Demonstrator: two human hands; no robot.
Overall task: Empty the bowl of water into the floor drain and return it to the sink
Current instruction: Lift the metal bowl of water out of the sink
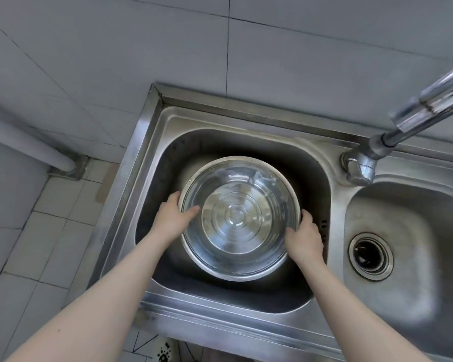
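A round steel bowl (239, 218) sits in the left basin of a double steel sink (152, 142), with clear water in it. My left hand (174, 216) grips the bowl's left rim, thumb lying over the inside edge. My right hand (304, 237) grips the right rim in the same way. Both forearms reach in from the bottom of the view. No floor drain is in sight.
A chrome tap (361, 165) stands between the basins, its spout (434, 97) swung up to the right. The right basin (392, 223) has a strainer drain (371, 254). White floor tiles (50, 226) and a white pipe (32, 142) lie left of the sink. Tiled walls stand behind.
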